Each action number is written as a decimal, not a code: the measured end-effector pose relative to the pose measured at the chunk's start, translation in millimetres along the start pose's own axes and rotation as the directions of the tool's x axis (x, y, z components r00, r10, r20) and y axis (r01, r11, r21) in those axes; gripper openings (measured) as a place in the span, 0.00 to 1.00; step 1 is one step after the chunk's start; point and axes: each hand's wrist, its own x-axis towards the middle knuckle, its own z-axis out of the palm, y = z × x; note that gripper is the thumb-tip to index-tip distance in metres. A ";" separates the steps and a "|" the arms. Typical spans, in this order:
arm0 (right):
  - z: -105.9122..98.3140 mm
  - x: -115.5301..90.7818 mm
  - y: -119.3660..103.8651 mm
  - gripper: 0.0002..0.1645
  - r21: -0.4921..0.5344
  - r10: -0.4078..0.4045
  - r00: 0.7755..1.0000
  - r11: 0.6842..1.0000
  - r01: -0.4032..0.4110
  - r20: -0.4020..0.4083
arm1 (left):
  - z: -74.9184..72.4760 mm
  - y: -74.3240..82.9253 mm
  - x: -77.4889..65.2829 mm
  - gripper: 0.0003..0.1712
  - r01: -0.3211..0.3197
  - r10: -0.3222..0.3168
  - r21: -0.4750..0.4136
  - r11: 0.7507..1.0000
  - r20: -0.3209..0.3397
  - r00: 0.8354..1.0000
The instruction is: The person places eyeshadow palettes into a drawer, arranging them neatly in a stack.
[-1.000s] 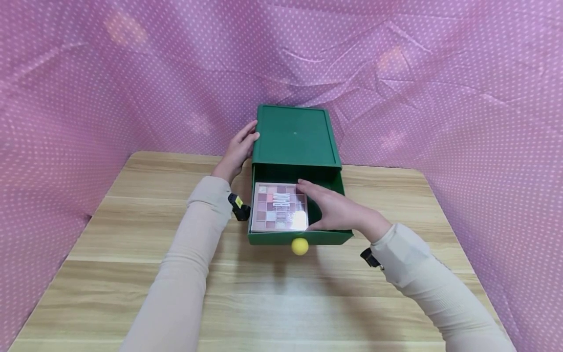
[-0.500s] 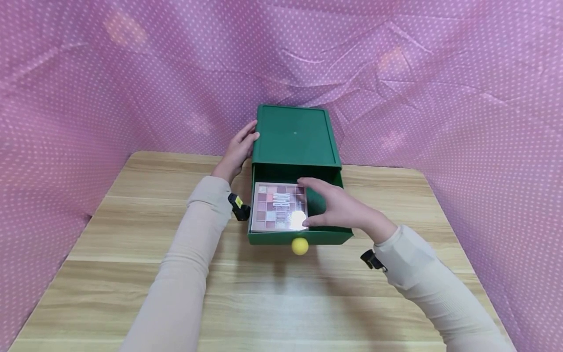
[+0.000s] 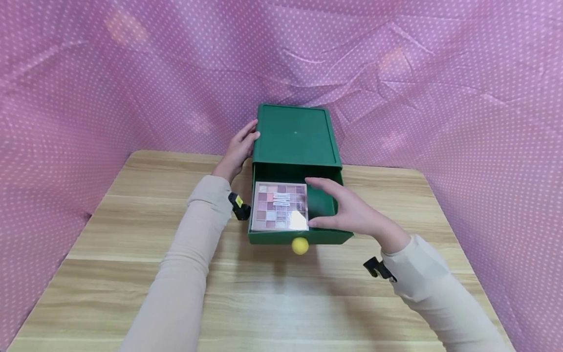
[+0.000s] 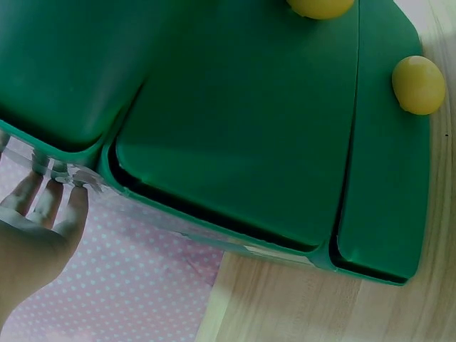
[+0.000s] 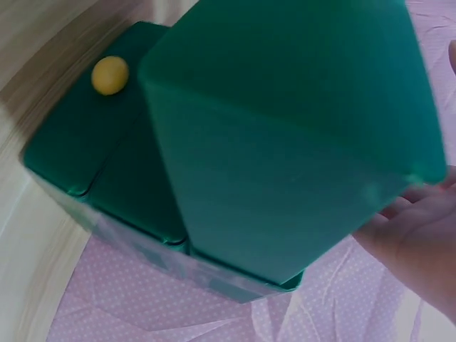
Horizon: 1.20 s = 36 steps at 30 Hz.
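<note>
A green drawer cabinet [image 3: 294, 134] stands at the back of the table, its top drawer [image 3: 266, 238] pulled out. In the left half of that drawer lies an eyeshadow palette [image 3: 274, 205] with pink and mauve squares under a shiny lid. My left hand [image 3: 237, 152] rests against the cabinet's left side, thumb at the top edge; in the left wrist view its extended fingers [image 4: 48, 203] touch the clear side. Over the drawer's right half is my right hand [image 3: 354, 211], thumb and fingers spread apart, fingertips right at the palette's right edge. Nothing is in its grasp.
A round yellow knob [image 3: 300, 246] sticks out from the open drawer's front. Lower drawers [image 4: 235, 142] with yellow knobs are closed beneath it. Pink dotted cloth [image 3: 176, 88] hangs close behind and beside the wooden table [image 3: 145, 234].
My right hand has drawn back to the right, away from the palette's edge, and its thumb and fingers have spread. The palette stays in the drawer. My left hand has not moved.
</note>
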 end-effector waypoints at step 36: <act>78.8 -52.7 -39.3 0.32 0.256 -0.360 0.923 0.887 0.384 -0.138 | 4.9 -0.3 -12.7 0.25 -0.029 0.029 -0.012 0.999 -0.015 0.999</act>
